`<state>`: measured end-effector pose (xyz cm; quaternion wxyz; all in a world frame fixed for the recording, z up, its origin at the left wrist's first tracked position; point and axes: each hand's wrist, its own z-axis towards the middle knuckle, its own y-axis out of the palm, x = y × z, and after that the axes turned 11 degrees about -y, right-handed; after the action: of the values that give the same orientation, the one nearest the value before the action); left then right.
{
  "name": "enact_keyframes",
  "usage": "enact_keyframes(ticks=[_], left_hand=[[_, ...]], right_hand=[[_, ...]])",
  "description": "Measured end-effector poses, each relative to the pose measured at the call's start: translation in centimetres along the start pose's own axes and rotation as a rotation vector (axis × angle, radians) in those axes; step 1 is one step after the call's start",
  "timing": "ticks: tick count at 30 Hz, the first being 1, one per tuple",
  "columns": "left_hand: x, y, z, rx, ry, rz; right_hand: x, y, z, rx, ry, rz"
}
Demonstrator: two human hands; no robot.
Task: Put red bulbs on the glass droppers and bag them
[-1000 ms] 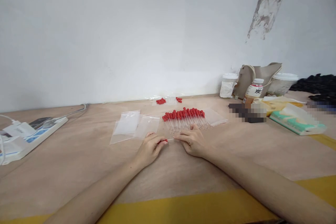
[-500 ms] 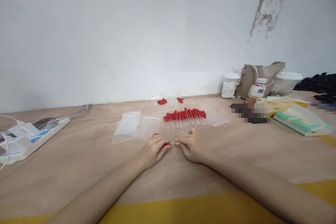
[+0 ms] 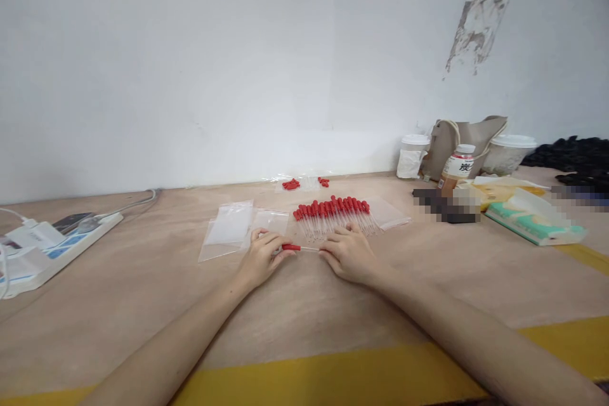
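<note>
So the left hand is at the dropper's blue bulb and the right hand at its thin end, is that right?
Not quite: the head view shows a red bulb. The left hand is at it, and the right hand at the thin end.

Dark character "炭" on the white label [image 3: 457, 166] of the bottle [image 3: 455, 171].

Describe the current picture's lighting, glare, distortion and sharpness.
Head view: soft, diffuse light; small glints on the crinkled clear plastic; wide-angle stretching towards the edges; pixelation over part of a flat black object; the slim red-bulbed clear dropper shows faintly along its tube.
</note>
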<state>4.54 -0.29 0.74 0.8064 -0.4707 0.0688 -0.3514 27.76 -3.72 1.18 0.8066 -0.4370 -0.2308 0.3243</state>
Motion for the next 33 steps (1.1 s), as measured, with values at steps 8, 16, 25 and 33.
enact_keyframes(ticks=[8, 16, 25, 33], left_hand=[[-3.1, 0.1, -0.4, -0.043, -0.306, 0.205], [-3.0, 0.5, -0.5, -0.253, -0.445, 0.260], [-2.9, 0.3, -0.1, -0.309, -0.481, 0.218], [-2.9, 0.7, 0.1, -0.241, -0.525, 0.120]], right_hand=[[4.3, 0.1, 1.4, 0.127, 0.712, 0.121], [6.1, 2.9, 3.5, 0.051, 0.836, 0.008], [4.3, 1.2, 0.4, 0.099, 0.315, 0.014], [2.7, -0.1, -3.6, -0.204, -0.159, 0.529]])
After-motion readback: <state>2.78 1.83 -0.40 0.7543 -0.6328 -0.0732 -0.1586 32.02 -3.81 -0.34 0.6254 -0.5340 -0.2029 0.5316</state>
